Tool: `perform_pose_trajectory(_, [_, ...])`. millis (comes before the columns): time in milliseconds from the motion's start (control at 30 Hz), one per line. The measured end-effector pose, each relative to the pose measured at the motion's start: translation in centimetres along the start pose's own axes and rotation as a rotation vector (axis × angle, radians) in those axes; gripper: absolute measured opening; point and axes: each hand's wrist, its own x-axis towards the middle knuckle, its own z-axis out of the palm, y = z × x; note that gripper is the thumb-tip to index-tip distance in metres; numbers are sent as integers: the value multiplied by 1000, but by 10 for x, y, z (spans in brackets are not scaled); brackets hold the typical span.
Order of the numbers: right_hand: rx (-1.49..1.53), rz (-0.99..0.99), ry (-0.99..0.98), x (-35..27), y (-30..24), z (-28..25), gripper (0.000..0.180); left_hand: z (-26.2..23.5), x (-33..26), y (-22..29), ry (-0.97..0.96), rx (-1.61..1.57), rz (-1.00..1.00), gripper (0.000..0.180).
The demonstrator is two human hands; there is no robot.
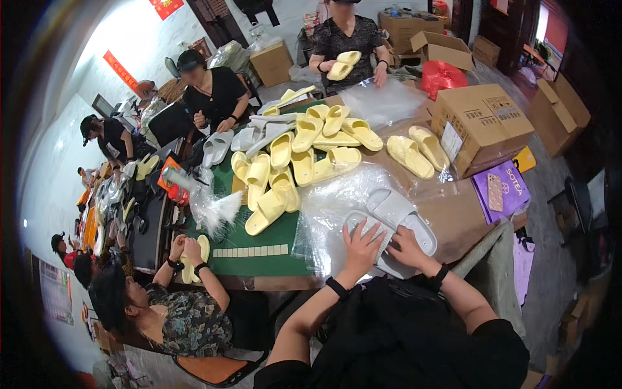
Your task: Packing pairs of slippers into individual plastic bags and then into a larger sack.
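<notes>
Two light grey slippers lie side by side near the front edge of the table. My left hand (364,247) rests with spread fingers over the strap of the nearer grey slipper (393,266). Beside it, my right hand (412,250) has its fingers bent together at the inner edge of that slipper, close to the other grey slipper (395,206); the fingertips are partly hidden. Clear plastic bags (324,211) are spread under and left of the pair. Beyond them lies a heap of pale yellow slippers (304,133).
A yellow pair in clear plastic (411,155) lies near a cardboard box (483,126). On the right, a phone (495,192) rests on a purple bag (483,178). Co-workers sit around the table; one holds yellow slippers (343,66). Pale tiles (253,251) line the green mat (223,236).
</notes>
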Motion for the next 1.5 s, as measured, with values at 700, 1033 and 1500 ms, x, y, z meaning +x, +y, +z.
perform_pose_trajectory(700, [329, 168, 188, 43, -7, 27, 27, -24, 21, -29, 61, -10, -60, 32])
perform_pose_trajectory(1033, [417, 273, 187, 28, -3, 31, 25, -5, 15, -4, 362, -411, -507, 72])
perform_pose_trajectory(1500, [31, 108, -159, 13, 55, 25, 28, 82, -28, -27, 520, -995, -1122, 48])
